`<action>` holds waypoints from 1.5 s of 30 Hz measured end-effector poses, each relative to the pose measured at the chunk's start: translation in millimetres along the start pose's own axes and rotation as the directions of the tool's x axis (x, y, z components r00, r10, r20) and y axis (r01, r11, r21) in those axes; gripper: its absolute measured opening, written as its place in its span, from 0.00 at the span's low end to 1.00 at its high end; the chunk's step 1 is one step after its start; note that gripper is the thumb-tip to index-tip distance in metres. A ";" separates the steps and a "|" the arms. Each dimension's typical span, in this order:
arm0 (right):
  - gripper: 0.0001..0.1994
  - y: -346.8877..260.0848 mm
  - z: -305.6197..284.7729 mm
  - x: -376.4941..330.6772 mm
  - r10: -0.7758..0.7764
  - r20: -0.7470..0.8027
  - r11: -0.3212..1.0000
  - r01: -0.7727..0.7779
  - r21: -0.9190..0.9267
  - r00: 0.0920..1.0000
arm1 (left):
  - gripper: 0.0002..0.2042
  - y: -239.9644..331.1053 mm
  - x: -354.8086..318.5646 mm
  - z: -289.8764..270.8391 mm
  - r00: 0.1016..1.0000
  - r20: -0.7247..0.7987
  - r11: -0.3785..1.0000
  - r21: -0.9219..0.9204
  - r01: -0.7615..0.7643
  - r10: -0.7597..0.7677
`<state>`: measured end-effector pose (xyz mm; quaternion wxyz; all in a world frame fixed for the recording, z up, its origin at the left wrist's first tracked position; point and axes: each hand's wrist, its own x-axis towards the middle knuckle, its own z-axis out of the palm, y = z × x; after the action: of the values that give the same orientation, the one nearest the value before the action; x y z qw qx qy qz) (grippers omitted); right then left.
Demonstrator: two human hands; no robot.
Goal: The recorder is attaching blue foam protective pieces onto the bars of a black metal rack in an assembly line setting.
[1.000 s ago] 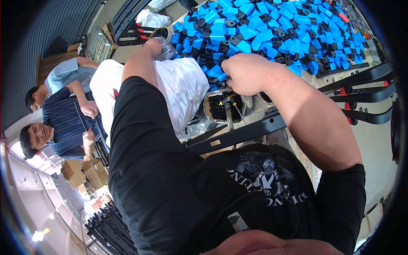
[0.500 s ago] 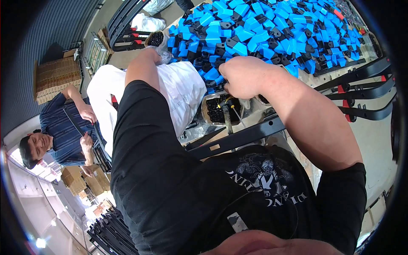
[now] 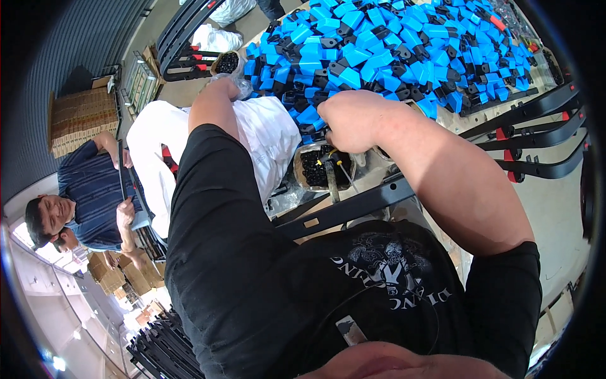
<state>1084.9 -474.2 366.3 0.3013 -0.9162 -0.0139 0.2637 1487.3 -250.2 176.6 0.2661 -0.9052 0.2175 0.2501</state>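
Note:
My left hand (image 3: 226, 88) reaches past a white sack (image 3: 268, 129), beside crumpled clear plastic and a tub of small black parts (image 3: 226, 62). Its fingers are hidden. At the near edge of a large heap of blue and black plastic pieces (image 3: 360, 54), my right hand (image 3: 352, 120) is closed with its fingers curled inward. Whatever it grips is hidden behind it. Just below that hand is an open container of small black parts (image 3: 310, 165), with a hammer (image 3: 332, 180) and a yellow-and-black screwdriver (image 3: 344, 168) lying across it.
A long black bar (image 3: 353, 206) lies across in front of me. Curved black rails with red pieces (image 3: 536, 132) jut in at right; similar rails (image 3: 183, 38) stand far left. A co-worker (image 3: 95, 196) handles black bars at left, near stacked cardboard (image 3: 85, 117).
The view has shifted slightly. My right hand stays at the heap's near edge and my left by the plastic. The co-worker's upper hand and bar have moved, and another person shows behind.

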 end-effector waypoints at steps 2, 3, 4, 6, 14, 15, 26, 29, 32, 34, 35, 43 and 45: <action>0.14 -1.4 0.2 -0.7 -0.033 -0.033 0.999 0.033 -0.006 0.999 | 0.25 -4.4 -8.0 -13.4 0.998 0.005 0.992 -0.104 -0.065 0.066; 0.14 -2.0 -0.5 -1.2 -0.035 -0.035 0.999 0.034 -0.007 0.999 | 0.25 -2.3 -7.7 -13.9 0.998 0.004 0.993 -0.104 -0.064 0.065; 0.14 -15.5 -2.9 -2.8 -0.070 -0.025 0.997 0.070 -0.015 0.997 | 0.25 -32.7 -11.9 -6.7 0.999 -0.005 0.995 -0.083 -0.051 0.051; 0.14 -20.9 -4.2 -2.5 -0.087 -0.012 0.996 0.086 -0.023 0.996 | 0.25 -45.3 -15.5 -3.4 0.998 -0.013 0.996 -0.066 -0.056 0.055; 0.14 -18.3 -4.0 -4.8 -0.082 -0.017 0.996 0.082 -0.021 0.996 | 0.30 -7.3 -35.4 -6.5 0.988 -0.129 0.995 -0.049 -0.087 0.080; 0.14 -18.7 -4.7 -6.0 -0.088 -0.020 0.996 0.088 -0.017 0.996 | 0.30 -10.5 -33.5 -6.8 0.989 -0.129 0.996 -0.044 -0.081 0.075; 0.12 -13.5 -0.4 -0.6 -0.057 0.028 0.997 0.059 -0.059 0.998 | 0.28 19.8 -52.9 -28.4 0.959 0.095 0.962 0.035 -0.271 0.267; 0.12 -14.8 -1.9 -0.9 -0.056 0.023 0.998 0.057 -0.040 0.998 | 0.27 18.7 -19.7 -13.1 0.941 0.191 0.864 0.376 -0.334 0.280; 0.11 -9.3 -0.5 -0.1 -0.056 0.008 0.998 0.057 -0.034 0.998 | 0.26 18.1 -4.5 3.7 0.957 0.109 0.931 0.224 -0.289 0.270; 0.11 -7.6 -2.1 -0.8 -0.055 0.012 0.998 0.055 -0.027 0.998 | 0.25 19.1 2.8 8.6 0.951 0.071 0.930 0.199 -0.309 0.301; 0.11 -7.0 -2.5 -0.9 -0.053 0.017 0.998 0.053 -0.023 0.998 | 0.25 21.0 5.2 9.2 0.944 0.029 0.928 0.172 -0.330 0.330; 0.11 -15.4 -7.2 -5.5 -0.087 0.010 0.996 0.088 -0.022 0.996 | 0.22 14.6 -0.8 7.2 0.962 0.082 0.907 0.319 -0.274 0.262; 0.11 -9.7 -6.8 -4.2 -0.069 -0.010 0.998 0.069 0.012 0.998 | 0.21 31.8 -9.8 -10.6 0.954 0.130 0.882 0.365 -0.299 0.270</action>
<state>1085.9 -470.8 378.4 0.3160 -0.9145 -0.0425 0.2489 1466.5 -278.2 178.0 0.4047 -0.7845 0.3821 0.2734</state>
